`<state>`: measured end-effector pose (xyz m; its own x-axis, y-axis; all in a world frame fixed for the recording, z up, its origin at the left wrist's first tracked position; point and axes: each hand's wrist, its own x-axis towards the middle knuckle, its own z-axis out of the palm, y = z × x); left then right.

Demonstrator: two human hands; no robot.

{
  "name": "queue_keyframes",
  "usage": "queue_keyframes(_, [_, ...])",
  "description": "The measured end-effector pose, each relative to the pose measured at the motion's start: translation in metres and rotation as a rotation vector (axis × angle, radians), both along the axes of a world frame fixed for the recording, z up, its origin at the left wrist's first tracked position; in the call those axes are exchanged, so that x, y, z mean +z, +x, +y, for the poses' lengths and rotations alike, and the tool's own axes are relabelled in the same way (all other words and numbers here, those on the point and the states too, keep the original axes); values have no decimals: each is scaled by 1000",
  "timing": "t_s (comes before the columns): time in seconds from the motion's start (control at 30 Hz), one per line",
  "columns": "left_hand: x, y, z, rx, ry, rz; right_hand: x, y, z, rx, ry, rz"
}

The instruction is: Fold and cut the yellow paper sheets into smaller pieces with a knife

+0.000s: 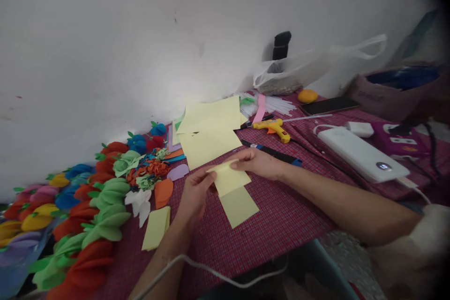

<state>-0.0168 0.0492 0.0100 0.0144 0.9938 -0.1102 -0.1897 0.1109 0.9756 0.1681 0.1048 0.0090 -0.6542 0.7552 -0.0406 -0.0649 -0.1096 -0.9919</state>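
Both hands pinch a small pale yellow paper piece (230,179) just above the red checked tablecloth (281,220). My left hand (195,194) grips its left edge with closed fingers. My right hand (256,161) presses fingers together on its upper edge, where the paper looks folded. A second yellow piece (241,206) lies flat right below it. A folded yellow piece (156,227) lies to the left of my left wrist. Larger yellow sheets (211,131) lie further back near the wall.
Paper flowers in red, green, blue and yellow (87,206) crowd the left side. A yellow glue gun (274,127), glue sticks (277,103), a dark phone (328,105), a white power bank (362,152), a plastic bag (298,72) and a white cable (211,269) are around.
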Motion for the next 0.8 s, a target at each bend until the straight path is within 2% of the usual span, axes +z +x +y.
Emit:
queue_keyframes(0.2, [10, -1, -3, 14, -45, -122, 0, 0, -2, -23, 50, 23])
queue_keyframes(0.57, [14, 0, -4, 18, 9, -51, -7, -3, 0, -2, -56, 155])
queue_keyframes(0.8, [13, -1, -4, 26, 22, -26, -5, -1, 0, 9, -11, 102])
